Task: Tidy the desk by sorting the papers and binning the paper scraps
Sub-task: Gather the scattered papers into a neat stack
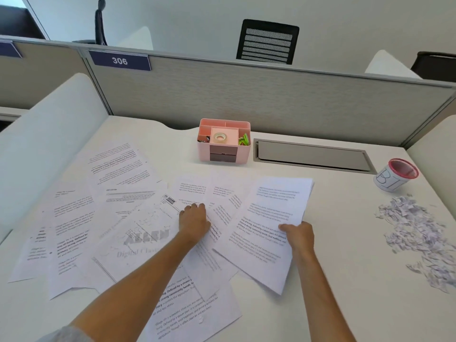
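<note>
Two hands of mine reach out over the white desk surface (345, 243). My left hand (193, 222) lies palm down, fingers bent at the tips, pressing on the loose printed white paper sheets (103, 218) fanned out and overlapping across the left and middle of the surface. My right hand (297, 234) grips a gathered stack of printed white pages (274, 218) by its right edge, thumb on top; the stack lies tilted just right of the loose sheets and overlaps them at its lower left. Well to the right, a heap of shredded white paper scraps (417, 233) spreads near the surface's right edge. Just beyond the heap, a small round white bin with a red rim (396, 175) leans tilted, open mouth showing. A pink plastic desk organiser (224, 141) stands at the back by the grey partition (271, 95), with a roll of clear tape (220, 137) in its middle compartment and green clips (244, 140) in the right one. A grey cable hatch (311, 156) sits beside it.
</note>
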Action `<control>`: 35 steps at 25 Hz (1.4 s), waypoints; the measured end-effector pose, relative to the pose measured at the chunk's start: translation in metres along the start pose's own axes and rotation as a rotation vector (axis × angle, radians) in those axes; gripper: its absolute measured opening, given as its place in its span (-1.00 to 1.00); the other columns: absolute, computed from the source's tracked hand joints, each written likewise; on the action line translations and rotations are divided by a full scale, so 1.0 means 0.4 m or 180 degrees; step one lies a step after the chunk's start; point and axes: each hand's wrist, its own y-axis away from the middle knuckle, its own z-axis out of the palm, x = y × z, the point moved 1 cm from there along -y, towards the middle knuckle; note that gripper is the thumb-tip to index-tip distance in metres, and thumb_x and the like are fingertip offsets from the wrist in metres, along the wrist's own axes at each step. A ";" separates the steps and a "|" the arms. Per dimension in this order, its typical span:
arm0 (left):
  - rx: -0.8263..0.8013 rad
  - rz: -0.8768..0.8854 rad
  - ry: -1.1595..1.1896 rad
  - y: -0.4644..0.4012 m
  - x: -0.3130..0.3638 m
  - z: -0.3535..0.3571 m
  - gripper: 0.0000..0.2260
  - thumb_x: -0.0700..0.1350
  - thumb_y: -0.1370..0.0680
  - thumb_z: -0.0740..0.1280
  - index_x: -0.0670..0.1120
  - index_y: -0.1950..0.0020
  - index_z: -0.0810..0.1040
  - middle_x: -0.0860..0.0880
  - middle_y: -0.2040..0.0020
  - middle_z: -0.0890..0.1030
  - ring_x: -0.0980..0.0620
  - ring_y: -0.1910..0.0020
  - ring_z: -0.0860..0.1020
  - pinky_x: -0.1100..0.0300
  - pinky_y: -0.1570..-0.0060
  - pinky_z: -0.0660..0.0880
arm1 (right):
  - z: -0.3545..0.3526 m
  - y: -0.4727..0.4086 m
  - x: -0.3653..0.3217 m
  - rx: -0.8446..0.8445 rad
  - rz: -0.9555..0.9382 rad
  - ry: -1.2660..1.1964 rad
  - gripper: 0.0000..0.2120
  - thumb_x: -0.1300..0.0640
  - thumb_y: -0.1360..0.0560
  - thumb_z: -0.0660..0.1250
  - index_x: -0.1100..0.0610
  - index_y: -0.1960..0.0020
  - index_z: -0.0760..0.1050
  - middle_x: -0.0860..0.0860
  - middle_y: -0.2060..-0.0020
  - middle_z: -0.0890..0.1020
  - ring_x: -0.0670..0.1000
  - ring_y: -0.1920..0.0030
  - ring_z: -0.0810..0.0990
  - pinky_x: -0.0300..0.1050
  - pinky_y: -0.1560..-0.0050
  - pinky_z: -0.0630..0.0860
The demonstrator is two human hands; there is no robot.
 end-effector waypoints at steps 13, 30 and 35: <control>0.0027 -0.0283 0.0770 -0.004 0.030 -0.008 -0.63 -0.31 -0.51 0.19 -0.19 -0.33 0.37 -0.20 -0.17 0.52 -0.19 -0.17 0.51 -0.03 -0.20 0.47 | 0.105 0.075 0.061 -0.0291 0.0037 -0.0665 -0.81 0.38 -0.36 0.42 0.13 0.13 0.64 -0.03 0.22 0.70 0.03 0.19 0.67 -0.18 0.17 0.54; -0.0840 -0.1015 0.3010 -0.005 -0.054 -0.051 -0.71 -0.22 -0.37 0.55 -0.20 -0.04 0.61 -0.17 0.06 0.69 -0.15 0.15 0.69 -0.02 0.07 0.64 | 0.035 0.021 0.072 -0.0916 -0.0148 -0.1057 -0.79 0.41 -0.39 0.45 0.18 0.05 0.64 0.03 0.16 0.74 0.05 0.17 0.73 -0.13 0.25 0.63; -0.0608 -0.1081 0.3541 0.002 -0.073 -0.029 -0.69 -0.24 -0.50 0.38 -0.16 -0.24 0.51 -0.16 -0.13 0.64 -0.13 -0.02 0.63 -0.07 -0.15 0.54 | 0.023 0.006 0.065 -0.1097 -0.0171 -0.0980 -0.77 0.43 -0.38 0.43 0.20 0.02 0.64 0.03 0.16 0.74 0.04 0.18 0.72 -0.15 0.25 0.62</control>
